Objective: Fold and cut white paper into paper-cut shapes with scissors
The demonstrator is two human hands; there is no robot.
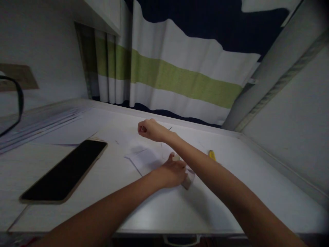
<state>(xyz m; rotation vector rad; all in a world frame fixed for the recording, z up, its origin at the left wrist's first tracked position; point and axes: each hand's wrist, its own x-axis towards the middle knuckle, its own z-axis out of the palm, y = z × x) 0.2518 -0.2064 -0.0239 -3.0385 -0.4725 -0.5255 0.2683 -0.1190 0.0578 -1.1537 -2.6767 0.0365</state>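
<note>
Low over the desk, my left hand (173, 171) is closed around a small beige object (186, 182). Part of it sticks out below the fingers, and a pale greenish bit shows by the thumb; its kind is unclear. White paper sheets (147, 160) lie beside and partly under that hand. My right forearm crosses above it. Farther back and to the left, my right hand (151, 129) is raised with its fingers curled into a pinch. Anything small between those fingertips is hidden. A thin dark stick-like item (170, 128) lies just behind my right wrist.
A black-screened phone (65, 171) rests at left, near stacked papers (51, 128). Right of my forearm lies a yellow object (212, 155), partly hidden. A striped curtain (180, 75) hangs behind the white desk (159, 216). A drawer handle (182, 244) shows below the front edge.
</note>
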